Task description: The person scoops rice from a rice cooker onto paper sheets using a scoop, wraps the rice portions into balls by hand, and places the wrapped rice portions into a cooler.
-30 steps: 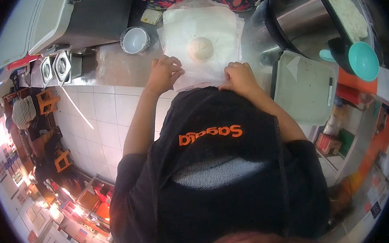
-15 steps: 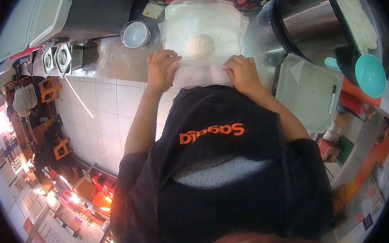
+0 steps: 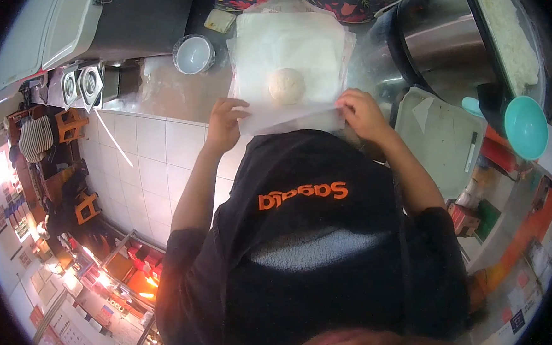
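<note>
A pale round mound of food (image 3: 286, 86) lies on a stack of white paper sheets (image 3: 290, 42) on the metal counter. At the sheets' near edge, a strip of the paper is lifted and folded over just below the mound. My left hand (image 3: 225, 122) pinches the strip's left corner. The right corner is pinched between the fingers of my right hand (image 3: 362, 112). Neither hand touches the mound.
Left of the sheets is a white bowl (image 3: 194, 55). On the right are a light tray (image 3: 438, 140), a teal ladle (image 3: 526, 127) and a large steel pot (image 3: 438, 33). Metal containers (image 3: 91, 88) hang at the counter's left edge.
The near edge of the paper has come up and been folded toward the mound. My right hand has shifted outward to the right, and both hands sit slightly lower in view.
</note>
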Demonstrator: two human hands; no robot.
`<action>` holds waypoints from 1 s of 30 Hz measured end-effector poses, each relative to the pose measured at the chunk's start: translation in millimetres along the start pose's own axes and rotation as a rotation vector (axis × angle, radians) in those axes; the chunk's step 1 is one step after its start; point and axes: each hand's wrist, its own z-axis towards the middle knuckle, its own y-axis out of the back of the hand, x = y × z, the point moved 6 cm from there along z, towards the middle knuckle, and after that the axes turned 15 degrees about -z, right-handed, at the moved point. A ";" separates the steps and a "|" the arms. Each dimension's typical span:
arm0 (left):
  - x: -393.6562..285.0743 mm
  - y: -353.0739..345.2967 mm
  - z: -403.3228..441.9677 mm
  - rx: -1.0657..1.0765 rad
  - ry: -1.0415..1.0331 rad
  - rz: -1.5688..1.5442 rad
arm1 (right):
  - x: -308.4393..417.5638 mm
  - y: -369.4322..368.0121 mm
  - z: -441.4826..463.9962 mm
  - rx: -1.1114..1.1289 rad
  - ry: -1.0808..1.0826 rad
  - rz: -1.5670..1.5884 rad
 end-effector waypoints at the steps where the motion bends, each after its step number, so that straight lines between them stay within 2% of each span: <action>1: 2.0 0.5 4.0 -0.002 0.003 0.002 | -12.4 -2.8 4.6 0.031 -0.161 0.226; 3: 54.7 -11.0 -1.2 -0.167 0.905 -0.694 | -29.5 -9.1 24.1 -0.022 -0.222 0.170; 4: 63.7 -14.3 6.6 -0.175 0.904 -0.695 | -37.1 -9.1 34.0 -0.076 -0.283 0.112; 5: 72.7 -13.2 19.6 -0.129 0.821 -0.431 | -39.8 -10.1 43.4 -0.096 -0.305 -0.016; 6: 74.4 -12.4 30.9 -0.086 0.730 -0.168 | -38.0 -9.7 49.3 -0.101 -0.294 -0.018; 7: 61.4 -13.8 38.9 -0.094 0.723 -0.166 | -35.2 -11.0 55.4 -0.034 -0.274 -0.209; 8: 42.3 -10.0 48.0 -0.108 0.639 0.153 | -32.9 -11.8 61.7 0.033 -0.252 -0.401; 9: 22.7 -8.2 54.7 -0.123 0.548 0.470 | -28.0 -9.1 67.3 0.026 -0.240 -0.406; 10: 19.4 -11.6 52.5 -0.138 0.545 0.474 | -18.4 -4.3 72.9 -0.025 -0.196 -0.490; 12: -5.3 -25.2 51.7 -0.205 0.052 0.623 | -11.8 -2.9 92.4 -0.088 -0.145 -0.572; 14: -12.9 -60.6 42.2 0.039 -0.221 0.388 | -5.5 -11.5 119.8 -0.264 0.059 -0.486; 16: -49.5 -73.6 37.4 0.118 -0.276 0.365 | 3.1 -16.7 142.9 -0.332 0.156 -0.487; 18: -48.2 -77.4 35.8 0.115 -0.245 0.396 | 4.8 -31.1 169.9 -0.085 0.120 -0.477; 22: -40.8 -70.9 37.1 0.137 -0.166 0.477 | 29.2 -20.4 171.6 -0.052 0.240 -0.449; 23: -29.2 -75.4 35.1 0.135 -0.155 0.462 | 41.5 -13.4 162.1 -0.045 0.340 -0.421; 24: -17.4 -80.2 33.3 0.130 -0.143 0.448 | 48.4 -11.4 152.9 0.010 0.407 -0.351; 25: -18.8 -79.0 34.4 0.127 -0.124 0.398 | 47.5 -21.9 145.3 0.108 0.467 -0.417; 28: -24.1 -71.8 35.8 0.170 -0.013 0.277 | 63.0 -24.2 107.0 0.004 0.548 -0.373; 30: -10.9 -77.9 32.0 0.182 -0.026 0.232 | 63.5 -34.4 90.5 -0.059 0.548 -0.494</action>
